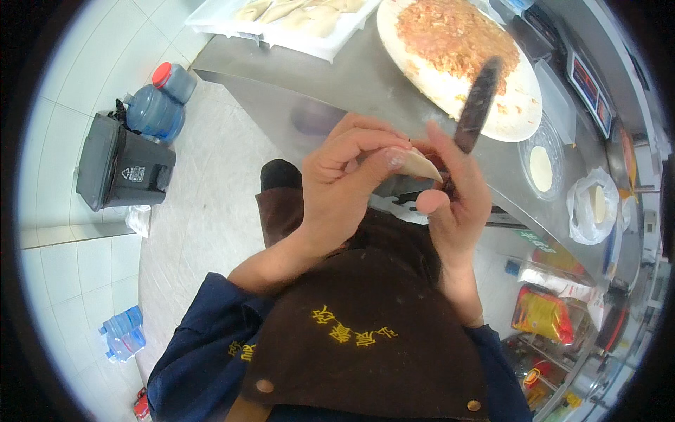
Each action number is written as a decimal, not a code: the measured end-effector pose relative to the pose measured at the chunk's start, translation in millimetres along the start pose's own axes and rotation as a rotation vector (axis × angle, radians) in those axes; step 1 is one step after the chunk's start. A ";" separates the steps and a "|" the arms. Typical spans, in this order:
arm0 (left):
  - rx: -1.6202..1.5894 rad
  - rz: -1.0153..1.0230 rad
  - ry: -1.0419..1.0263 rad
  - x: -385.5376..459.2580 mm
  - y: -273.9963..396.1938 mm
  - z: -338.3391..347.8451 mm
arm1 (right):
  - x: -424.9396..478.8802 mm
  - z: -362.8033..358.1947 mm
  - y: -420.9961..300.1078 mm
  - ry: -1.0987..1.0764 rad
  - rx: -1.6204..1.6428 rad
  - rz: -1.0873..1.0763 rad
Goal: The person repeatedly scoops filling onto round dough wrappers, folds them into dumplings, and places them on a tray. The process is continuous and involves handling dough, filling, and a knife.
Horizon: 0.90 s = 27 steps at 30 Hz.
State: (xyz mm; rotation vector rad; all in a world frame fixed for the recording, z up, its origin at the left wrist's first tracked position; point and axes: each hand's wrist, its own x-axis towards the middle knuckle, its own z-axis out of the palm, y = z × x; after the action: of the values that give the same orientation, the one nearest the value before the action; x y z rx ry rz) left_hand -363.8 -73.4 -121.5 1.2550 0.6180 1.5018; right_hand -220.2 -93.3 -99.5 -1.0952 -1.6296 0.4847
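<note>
My left hand [340, 182] pinches a folded dumpling [422, 166] between thumb and fingers, in front of the steel counter's edge. A dark, flat filling spatula [479, 105] juts up from my right hand [466, 192], its handle partly hidden by the fingers. The right thumb stands apart, close to the dumpling's tip. Beyond the hands, a large white oval plate [530, 118] carries a mound of minced filling [459, 39]. Several shaped dumplings [316, 18] lie in a white plastic tray [337, 47]. At right, a round dough wrapper [540, 168] rests on a clear plastic dish [553, 153].
A plastic bag [580, 224] with pale dough [598, 204] sits on the counter [285, 71], with a digital scale [589, 95] farther back. On the floor at left stand a dark bin [140, 169] and a blue water jug [155, 113]. Packaged goods [543, 314] fill shelving at lower right.
</note>
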 end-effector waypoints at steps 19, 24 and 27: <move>0.166 0.187 -0.178 3.8 1.2 -6.0 | -11.7 -4.1 -1.1 -0.053 0.542 0.564; 0.444 0.189 -0.309 4.3 -2.6 -20.6 | -19.5 2.2 9.4 -0.049 0.419 0.415; 0.121 -0.271 -0.222 -8.2 12.7 -22.7 | -13.5 4.0 11.1 -0.093 0.206 0.193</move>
State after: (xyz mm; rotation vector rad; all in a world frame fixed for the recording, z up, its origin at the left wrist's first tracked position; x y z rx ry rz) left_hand -390.2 -80.1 -120.9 1.3489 0.7082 1.0991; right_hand -219.0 -98.4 -116.7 -1.0924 -1.5218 0.8225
